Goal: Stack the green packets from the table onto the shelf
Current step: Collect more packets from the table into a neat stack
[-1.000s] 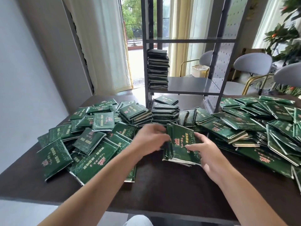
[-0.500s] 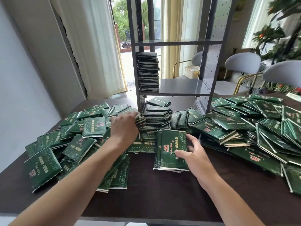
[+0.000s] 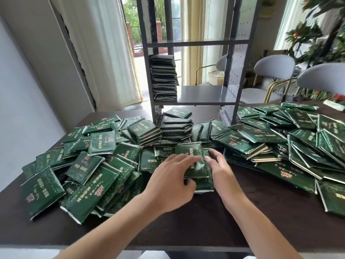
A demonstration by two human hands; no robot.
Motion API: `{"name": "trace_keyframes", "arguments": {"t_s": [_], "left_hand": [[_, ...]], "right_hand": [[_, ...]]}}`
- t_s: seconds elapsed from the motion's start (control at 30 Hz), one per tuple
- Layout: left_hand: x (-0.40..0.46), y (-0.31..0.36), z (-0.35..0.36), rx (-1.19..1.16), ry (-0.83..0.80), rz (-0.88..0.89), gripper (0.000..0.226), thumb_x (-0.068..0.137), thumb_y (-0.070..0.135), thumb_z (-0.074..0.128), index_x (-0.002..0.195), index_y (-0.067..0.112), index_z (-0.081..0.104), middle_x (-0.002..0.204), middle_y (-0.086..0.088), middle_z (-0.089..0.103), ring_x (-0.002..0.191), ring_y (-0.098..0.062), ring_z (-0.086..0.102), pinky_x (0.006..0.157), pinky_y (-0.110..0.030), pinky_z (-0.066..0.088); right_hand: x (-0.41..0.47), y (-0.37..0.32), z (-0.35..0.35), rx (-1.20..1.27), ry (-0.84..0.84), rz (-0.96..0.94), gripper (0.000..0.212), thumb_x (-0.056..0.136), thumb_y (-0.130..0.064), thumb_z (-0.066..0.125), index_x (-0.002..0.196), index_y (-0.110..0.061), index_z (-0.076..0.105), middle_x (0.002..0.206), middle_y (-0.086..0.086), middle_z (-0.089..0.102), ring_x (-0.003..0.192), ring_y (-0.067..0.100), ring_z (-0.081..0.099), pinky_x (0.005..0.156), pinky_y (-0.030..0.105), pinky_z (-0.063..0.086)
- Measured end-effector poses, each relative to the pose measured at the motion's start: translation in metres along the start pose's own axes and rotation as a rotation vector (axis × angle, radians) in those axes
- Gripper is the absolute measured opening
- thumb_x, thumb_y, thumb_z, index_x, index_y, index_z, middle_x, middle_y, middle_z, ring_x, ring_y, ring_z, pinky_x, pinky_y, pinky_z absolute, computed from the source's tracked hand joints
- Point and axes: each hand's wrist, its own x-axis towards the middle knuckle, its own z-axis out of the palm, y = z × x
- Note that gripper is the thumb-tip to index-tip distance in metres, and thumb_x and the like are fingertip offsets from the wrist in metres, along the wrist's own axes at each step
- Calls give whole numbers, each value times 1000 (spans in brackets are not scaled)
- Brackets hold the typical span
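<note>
my left hand (image 3: 169, 181) lies on top of a small stack of packets (image 3: 194, 161) near the front middle of the surface (image 3: 186, 227), fingers spread fairly straight over the top packet, thumb tucked at the near edge of the stack; it's blurred so i can't tell how firm the hold is. my right hand (image 3: 219, 170) sits just beside the stack on its right side, fingers loosely bent and apart, fingertips touching or nearly touching the stack's right edge, nothing clearly gripped.

around the hands the dark surface is covered w/ loose green packets: a big heap on the left (image 3: 80, 165), some overlapping and tilted, and another spread on the right (image 3: 298, 139) reaching to the frame edge. behind the stack, approx centre, a neater pile of packets (image 3: 176, 128) stands at the foot of the shelf (image 3: 203, 94).

the shelf is a grey metal unit standing on the far part of the surface. on its lower board, far left, a tall stack (image 3: 164, 77) of packets is already in place, touching the left upright; rest of that board is bare.

beyond: white curtains (image 3: 104, 53), grey chairs (image 3: 274, 71) at right, a plant (image 3: 317, 34) in the top right corner.
</note>
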Motion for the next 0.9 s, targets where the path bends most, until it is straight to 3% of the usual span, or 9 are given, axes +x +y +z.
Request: {"name": "trace_keyframes", "arguments": {"t_s": [0.07, 0.2, 0.27, 0.4, 0.47, 0.57, 0.67, 0.77, 0.9], "left_hand": [[-2, 0, -3, -91, -21, -49, 63, 79, 18, 60, 138, 37, 54, 132, 24, 57, 125, 3, 45, 102, 1, 23], [3, -4, -19, -265, -21, -145, 57, 75, 25, 56, 130, 41, 57, 121, 29, 60, 113, 9, 54, 100, -27, 50], [13, -11, -28, -180, 47, -172, 51, 83, 18, 59, 130, 38, 59, 122, 30, 56, 110, 6, 57, 99, -28, 50], [47, -43, -43, 46, 178, -274, 44, 92, 10, 61, 134, 25, 60, 142, 5, 55, 127, -15, 52, 107, -30, 37], [62, -59, -45, 94, 144, -340, 48, 93, 11, 62, 139, 22, 56, 147, -3, 51, 133, -22, 47, 111, -34, 35], [76, -80, -45, 176, 50, -414, 60, 95, 16, 59, 152, 19, 40, 151, -10, 46, 139, -27, 43, 114, -41, 37], [80, -91, -42, 206, -39, -451, 61, 99, 18, 56, 156, 22, 33, 153, -7, 47, 128, -23, 54, 98, -32, 49], [71, -91, -38, 268, 29, -376, 48, 99, 14, 58, 145, 25, 52, 136, -6, 63, 101, -16, 59, 79, -20, 43], [53, -75, -35, 270, 114, -225, 37, 101, 17, 58, 138, 20, 60, 130, -3, 66, 99, -16, 63, 82, -19, 44]], "right_hand": [[0, 1, 1, -20, 5, 0, 42, 103, -33, 52, 144, -34, 44, 131, -9, 52, 124, 11, 47, 100, 31, 33], [-4, 4, 3, -104, 44, -29, 52, 97, -26, 62, 144, -36, 42, 115, -8, 56, 112, 10, 55, 88, 26, 36], [-8, 1, 3, -109, 39, -28, 53, 97, -25, 61, 143, -41, 40, 110, -11, 51, 99, -2, 51, 81, 25, 35], [-12, -1, 2, -147, 16, -50, 54, 99, -25, 57, 142, -52, 40, 116, -11, 52, 89, -3, 53, 78, 23, 38], [-12, 0, 3, -142, 8, -74, 46, 99, -20, 56, 133, -51, 53, 101, -20, 59, 63, -5, 56, 59, 11, 41], [-11, 2, 2, -154, 16, -67, 37, 98, -17, 57, 119, -46, 66, 56, -15, 53, 40, 6, 33, 45, 21, 33], [-10, 4, 3, -156, 16, -65, 36, 97, -19, 58, 114, -48, 68, 69, 2, 68, 48, 12, 40, 51, 27, 37], [-8, 6, 4, -144, 18, -78, 36, 96, -20, 58, 112, -50, 68, 94, 14, 74, 59, 26, 53, 58, 28, 42], [-8, 7, 3, -139, 9, -89, 35, 97, -18, 58, 114, -47, 68, 66, 4, 67, 45, 11, 39, 49, 25, 36]]}}
